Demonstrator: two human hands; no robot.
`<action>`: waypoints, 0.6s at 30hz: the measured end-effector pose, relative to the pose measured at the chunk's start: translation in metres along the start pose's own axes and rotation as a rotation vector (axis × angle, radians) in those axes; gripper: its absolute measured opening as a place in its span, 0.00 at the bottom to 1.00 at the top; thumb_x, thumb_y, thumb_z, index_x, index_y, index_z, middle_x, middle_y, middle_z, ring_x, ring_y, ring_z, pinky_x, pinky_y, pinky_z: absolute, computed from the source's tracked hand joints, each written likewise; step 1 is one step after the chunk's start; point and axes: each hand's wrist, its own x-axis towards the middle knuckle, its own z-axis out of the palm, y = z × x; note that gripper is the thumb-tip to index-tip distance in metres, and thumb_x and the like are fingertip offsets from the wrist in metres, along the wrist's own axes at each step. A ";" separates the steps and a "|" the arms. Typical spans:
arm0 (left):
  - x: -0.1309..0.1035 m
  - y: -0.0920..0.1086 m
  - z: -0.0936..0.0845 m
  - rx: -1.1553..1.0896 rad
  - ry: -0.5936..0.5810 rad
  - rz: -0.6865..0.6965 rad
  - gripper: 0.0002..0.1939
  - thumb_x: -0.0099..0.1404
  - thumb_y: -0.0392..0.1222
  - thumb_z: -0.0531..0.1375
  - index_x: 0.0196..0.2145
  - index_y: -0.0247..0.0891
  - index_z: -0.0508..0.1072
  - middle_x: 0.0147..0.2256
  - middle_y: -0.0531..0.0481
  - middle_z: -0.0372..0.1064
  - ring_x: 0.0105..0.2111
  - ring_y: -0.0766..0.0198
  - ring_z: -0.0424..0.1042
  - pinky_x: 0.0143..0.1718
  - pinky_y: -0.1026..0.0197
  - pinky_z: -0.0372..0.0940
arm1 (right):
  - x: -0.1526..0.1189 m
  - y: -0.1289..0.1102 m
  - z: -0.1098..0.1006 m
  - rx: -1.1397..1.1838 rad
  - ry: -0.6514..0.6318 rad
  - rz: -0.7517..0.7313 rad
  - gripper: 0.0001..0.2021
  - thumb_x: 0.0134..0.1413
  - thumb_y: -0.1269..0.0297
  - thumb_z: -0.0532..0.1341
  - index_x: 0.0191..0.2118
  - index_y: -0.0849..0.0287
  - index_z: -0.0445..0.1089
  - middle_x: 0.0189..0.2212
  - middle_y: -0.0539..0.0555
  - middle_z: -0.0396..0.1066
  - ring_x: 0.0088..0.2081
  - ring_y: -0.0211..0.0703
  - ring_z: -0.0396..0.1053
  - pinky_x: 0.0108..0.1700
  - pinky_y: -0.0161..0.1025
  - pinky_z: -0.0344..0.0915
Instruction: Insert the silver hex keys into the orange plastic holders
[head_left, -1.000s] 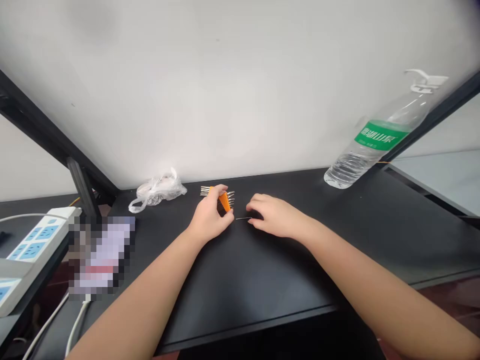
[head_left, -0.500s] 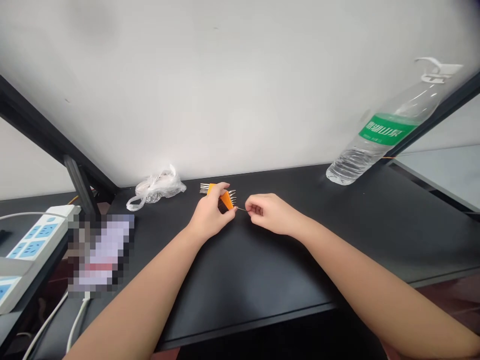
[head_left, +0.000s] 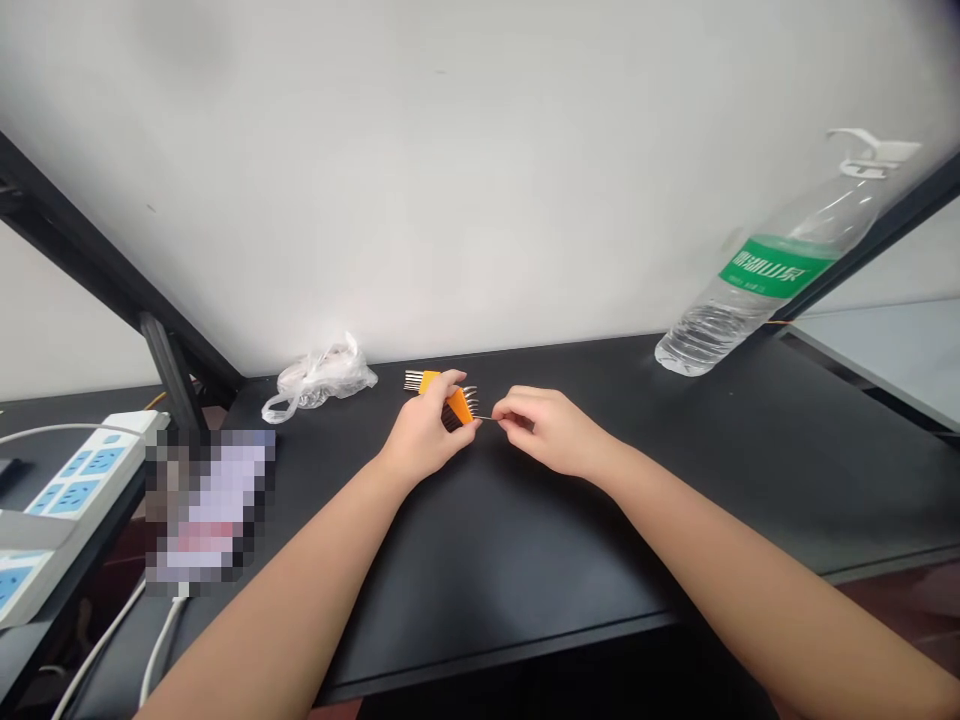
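My left hand point(head_left: 426, 432) is closed around a small orange piece with metal prongs point(head_left: 459, 404), thumb below and fingers above. Rows of thin, shiny prongs stick out at both its ends, those on the right slightly curved. A dark part shows under the orange. At its lower right corner a thin, light strand or rod point(head_left: 485, 418) spans the gap to my right hand point(head_left: 547, 428). The right thumb and index finger pinch the far end of this thin piece. Both hands are over the black desk.
Behind the hands, by the wall, lies a crumpled clear plastic bag point(head_left: 321, 378). A large water bottle point(head_left: 780, 265) with a green label stands at the right. At the left are a pixelated phone-like object point(head_left: 217, 505), white cables and a power strip point(head_left: 82, 490).
The view has shifted slightly, so everything sits a little differently in the picture. My hands keep their grips, and the thin piece between them is now nearly level.
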 end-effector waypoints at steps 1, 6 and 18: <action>0.000 0.000 0.000 0.005 -0.002 -0.002 0.34 0.62 0.47 0.68 0.64 0.46 0.62 0.51 0.45 0.77 0.47 0.56 0.78 0.51 0.52 0.73 | 0.000 0.000 0.000 0.001 0.001 -0.001 0.08 0.61 0.74 0.58 0.39 0.56 0.74 0.34 0.51 0.71 0.31 0.39 0.65 0.34 0.37 0.62; 0.000 0.002 -0.001 0.023 -0.016 -0.007 0.33 0.63 0.47 0.68 0.63 0.47 0.63 0.51 0.46 0.76 0.48 0.56 0.78 0.51 0.53 0.72 | -0.002 -0.002 -0.001 0.005 0.017 0.002 0.08 0.61 0.74 0.59 0.39 0.56 0.74 0.34 0.51 0.71 0.31 0.38 0.65 0.34 0.37 0.62; -0.002 0.006 -0.004 0.098 -0.088 0.030 0.36 0.64 0.47 0.67 0.66 0.47 0.60 0.49 0.49 0.76 0.42 0.59 0.78 0.45 0.57 0.72 | -0.004 -0.002 -0.008 -0.126 -0.045 -0.124 0.13 0.68 0.70 0.54 0.44 0.56 0.78 0.38 0.56 0.73 0.36 0.44 0.71 0.39 0.42 0.66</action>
